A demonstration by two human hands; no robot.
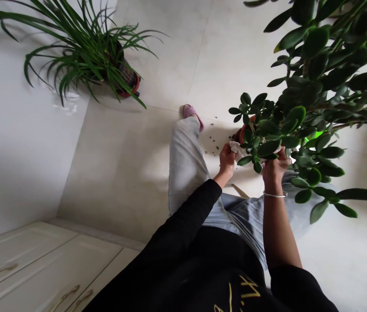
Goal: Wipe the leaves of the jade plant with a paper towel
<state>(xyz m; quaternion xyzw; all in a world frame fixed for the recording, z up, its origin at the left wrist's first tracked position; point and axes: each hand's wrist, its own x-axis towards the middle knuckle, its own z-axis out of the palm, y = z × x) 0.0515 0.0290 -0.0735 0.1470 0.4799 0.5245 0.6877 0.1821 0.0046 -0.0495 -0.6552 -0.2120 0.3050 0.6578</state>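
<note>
My left hand (226, 159) and my right hand (275, 168) grip a white cloth (239, 151) wrapped around the lower part of a small jade plant (261, 134). Its terracotta pot (243, 132) shows only at the rim, and the cloth and leaves hide the rest. Thick green leaves partly cover my right fingers. A metal bangle (275, 195) circles my right wrist. A much larger jade plant (328, 82) spreads overhead at the upper right, its lower leaves close to my right hand.
Small dark leaves or bits (216, 134) lie on the pale tiled floor (157, 73) near my pink slipper (192, 116) and grey trousers (185, 164). A long-leaved plant in a red-based pot (128, 80) stands by the wall. White cabinets (40, 264) sit at lower left.
</note>
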